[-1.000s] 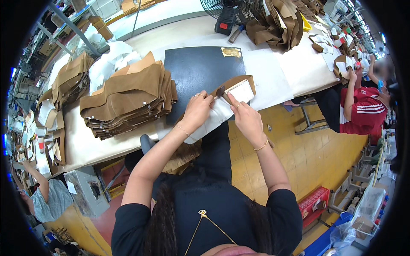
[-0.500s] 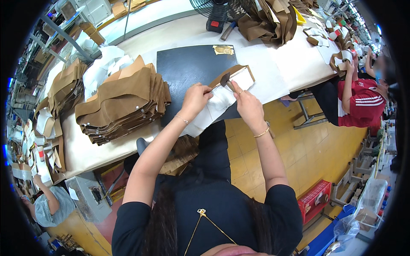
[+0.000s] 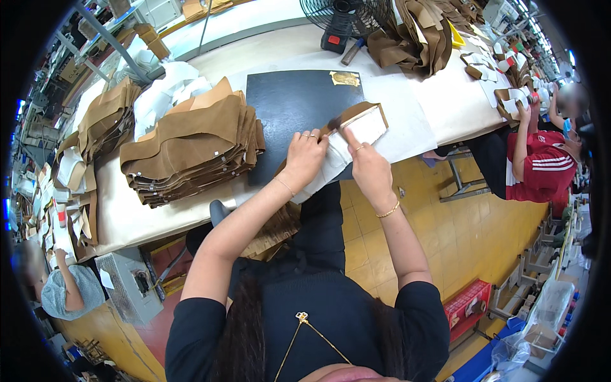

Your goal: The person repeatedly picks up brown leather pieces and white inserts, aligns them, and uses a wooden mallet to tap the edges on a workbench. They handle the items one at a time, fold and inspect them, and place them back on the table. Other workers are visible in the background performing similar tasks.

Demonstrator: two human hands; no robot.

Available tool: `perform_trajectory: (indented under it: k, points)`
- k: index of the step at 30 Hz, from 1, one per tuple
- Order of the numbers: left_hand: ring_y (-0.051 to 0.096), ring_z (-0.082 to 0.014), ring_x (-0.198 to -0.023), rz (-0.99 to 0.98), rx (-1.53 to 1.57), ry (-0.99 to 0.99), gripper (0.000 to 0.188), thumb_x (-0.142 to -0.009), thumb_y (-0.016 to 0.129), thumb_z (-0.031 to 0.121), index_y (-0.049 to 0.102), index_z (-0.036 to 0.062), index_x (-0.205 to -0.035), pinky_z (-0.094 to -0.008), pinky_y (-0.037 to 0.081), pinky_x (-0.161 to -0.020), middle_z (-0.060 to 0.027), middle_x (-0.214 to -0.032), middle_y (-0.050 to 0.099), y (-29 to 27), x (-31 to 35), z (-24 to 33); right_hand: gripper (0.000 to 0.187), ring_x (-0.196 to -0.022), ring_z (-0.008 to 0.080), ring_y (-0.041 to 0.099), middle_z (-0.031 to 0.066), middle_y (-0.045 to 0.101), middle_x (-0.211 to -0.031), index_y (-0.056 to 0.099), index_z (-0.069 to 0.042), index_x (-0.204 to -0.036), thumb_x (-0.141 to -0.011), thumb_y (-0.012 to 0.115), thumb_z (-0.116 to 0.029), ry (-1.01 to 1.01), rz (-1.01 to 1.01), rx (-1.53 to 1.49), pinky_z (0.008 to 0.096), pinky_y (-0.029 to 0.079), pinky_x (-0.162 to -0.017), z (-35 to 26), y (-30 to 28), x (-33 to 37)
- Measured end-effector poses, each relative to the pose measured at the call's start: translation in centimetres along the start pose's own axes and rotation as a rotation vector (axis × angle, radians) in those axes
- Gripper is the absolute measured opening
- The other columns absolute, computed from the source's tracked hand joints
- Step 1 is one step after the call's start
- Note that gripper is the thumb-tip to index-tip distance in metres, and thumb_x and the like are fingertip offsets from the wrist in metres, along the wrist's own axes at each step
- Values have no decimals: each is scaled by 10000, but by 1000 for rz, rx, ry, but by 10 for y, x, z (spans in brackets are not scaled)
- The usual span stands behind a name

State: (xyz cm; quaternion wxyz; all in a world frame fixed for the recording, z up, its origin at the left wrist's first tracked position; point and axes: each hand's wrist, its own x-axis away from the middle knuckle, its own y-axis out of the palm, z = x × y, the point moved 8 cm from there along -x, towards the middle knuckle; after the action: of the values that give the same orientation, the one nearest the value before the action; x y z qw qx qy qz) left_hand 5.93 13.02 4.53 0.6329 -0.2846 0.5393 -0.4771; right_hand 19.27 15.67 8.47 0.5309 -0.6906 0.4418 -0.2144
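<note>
A brown leather-like piece with a white lining [image 3: 368, 125] lies at a slant over the right part of a dark board [image 3: 286, 95]. My left hand [image 3: 307, 155] is closed on the piece's long edge, its fingertips beside the folded brown margin. In my right hand [image 3: 370, 167] I grip a hammer [image 3: 335, 124]; its dark head, blurred, is over the brown edge just past my left fingertips. Most of the hammer's handle is hidden by my hand and wrist.
A tall stack of brown pieces [image 3: 191, 140] stands left of the board. Behind are a black fan [image 3: 344, 22], another tool [image 3: 352, 52] and a heap of brown pieces [image 3: 417, 41]. A person in a red shirt [image 3: 541, 162] works at the right, another person [image 3: 76, 290] at the left.
My left hand has slid up along the piece toward the hammer head and lies more over the edge. The whole view has shifted slightly; my right hand still grips the hammer.
</note>
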Motion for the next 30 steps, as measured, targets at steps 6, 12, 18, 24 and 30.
perform_trajectory:
  k: [6,12,18,24,30]
  points:
    - [641,-290,-895,-178,365,-264,187,-881,660,181,735,46,-985,-411,462,-858,-103,-931,654,5,8,-31,433,-637,321,652,110,624,-794,531,-262,-1425,-994,536,-218,-41,10,-4,444,541,-602,-7,-8,-5]
    - [643,-296,-890,-86,146,-89,190,-873,676,177,742,54,-1002,-406,469,-834,-112,-925,654,-6,12,-12,439,-620,313,647,109,620,-794,530,-265,-1426,-991,542,-207,-78,21,28,425,537,-570,-10,2,6]
    - [640,-256,-885,-142,347,-283,142,-880,657,171,751,82,-939,-387,441,-796,-77,-917,651,0,19,-31,446,-614,309,653,112,620,-782,514,-272,-1438,-997,524,-205,-121,-12,24,427,542,-563,-19,-10,-4]
    - [629,-222,-854,-20,61,-34,110,-874,646,139,747,97,-886,-374,428,-773,-61,-889,639,-9,22,-7,451,-598,310,645,117,620,-786,503,-280,-1448,-1003,517,-207,-139,-26,55,431,539,-558,-21,-2,8]
    - [622,-224,-828,19,29,-11,115,-866,655,143,743,91,-919,-388,426,-747,-62,-879,630,-13,26,-4,465,-607,307,647,120,623,-798,504,-283,-1446,-991,532,-193,-101,65,-48,427,536,-552,-27,-12,10]
